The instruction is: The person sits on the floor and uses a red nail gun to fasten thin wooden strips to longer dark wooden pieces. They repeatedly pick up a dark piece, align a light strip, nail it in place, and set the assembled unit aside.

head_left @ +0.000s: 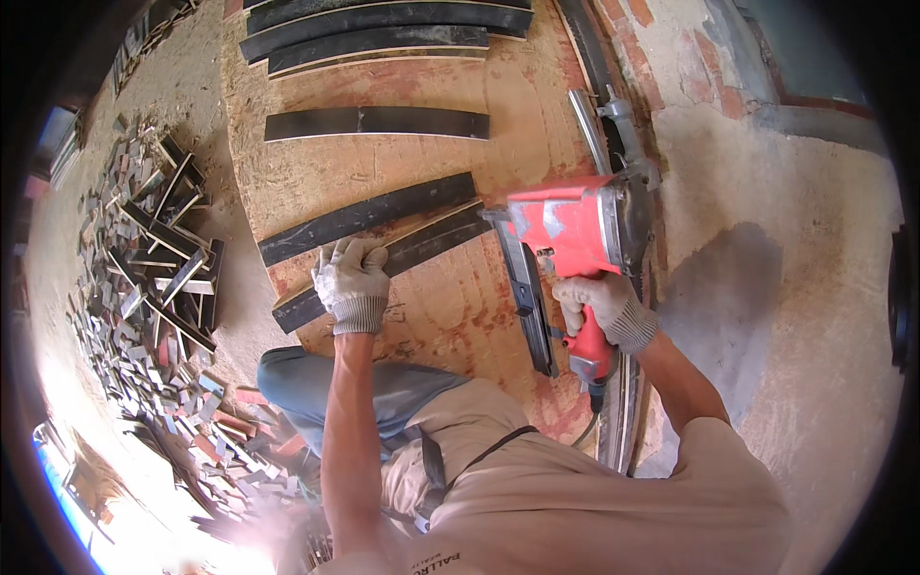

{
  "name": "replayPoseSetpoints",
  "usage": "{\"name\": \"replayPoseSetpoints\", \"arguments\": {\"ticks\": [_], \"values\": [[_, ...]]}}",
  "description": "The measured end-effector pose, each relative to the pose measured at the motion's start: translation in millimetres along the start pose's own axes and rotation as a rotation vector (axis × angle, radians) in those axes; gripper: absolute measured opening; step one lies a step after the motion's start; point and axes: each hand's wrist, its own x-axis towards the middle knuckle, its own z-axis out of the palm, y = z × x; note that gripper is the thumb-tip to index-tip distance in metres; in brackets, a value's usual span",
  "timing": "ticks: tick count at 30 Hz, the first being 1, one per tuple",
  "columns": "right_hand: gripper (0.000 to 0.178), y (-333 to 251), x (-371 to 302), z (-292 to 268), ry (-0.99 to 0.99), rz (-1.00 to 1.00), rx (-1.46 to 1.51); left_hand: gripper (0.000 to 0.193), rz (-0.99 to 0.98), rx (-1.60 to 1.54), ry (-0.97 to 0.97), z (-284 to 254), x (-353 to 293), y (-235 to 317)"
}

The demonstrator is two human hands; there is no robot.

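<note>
Right hand (pixel 602 305): closed around the grip of a red pneumatic nailer (pixel 565 218), fingers wrapped. Points the nailer's nose left, just beside the right end of the near black strip (pixel 436 240); cannot tell whether touching or slightly apart. Note the dark magazine (pixel 524 297) running from the nose toward the near side, and the air hose (pixel 597 395) at the foot of the grip.

Left hand (pixel 353 278): gloved, fingers curled and bunched, set down on the near black strip left of its middle. Cannot tell whether pinching the strip or only pressing on it.

Key relation: near black strip on the desk (pixel 422 340), directly under the left hand, to the left and slightly far of the right hand. Long axis slanted from near left to far right, toward the nailer's nose. Left hand nearer, in contact; right hand well apart, linked only through the tool.

Adjacent: a second black strip (pixel 364 218) on the far side, similarly slanted, gap narrowing toward the right. Farther off: a single crosswise strip (pixel 379 123), then a group of dark strips (pixel 383 40). On the floor at left: a heap of offcuts (pixel 144 331).
</note>
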Motion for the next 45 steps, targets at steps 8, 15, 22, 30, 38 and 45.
{"name": "replayPoseSetpoints", "arguments": {"ticks": [8, 15, 22, 30, 38, 45], "values": [[0.023, -13, 11, 7, 0.01, -0.025, -0.162, 0.004, 0.025, -0.001, 0.03, 2, -1, -4], [0.02, -7, 11, 4, 0.002, -0.094, -0.199, 0.004, 0.031, -0.018, 0.044, 2, -2, -4], [0.015, -28, 3, 18, 0.018, 0.007, -0.069, 0.005, 0.005, 0.005, 0.006, 0, -3, -4], [0.017, -9, 6, 25, -0.052, -0.063, -0.227, 0.007, 0.051, 0.004, 0.022, -1, 0, -5], [0.019, -22, 5, 31, -0.061, 0.048, -0.124, 0.007, 0.041, 0.014, 0.021, -1, -1, -6], [0.022, -3, 11, 35, -0.193, -0.17, -0.279, 0.007, 0.058, 0.013, 0.044, 2, 0, -7]]}}
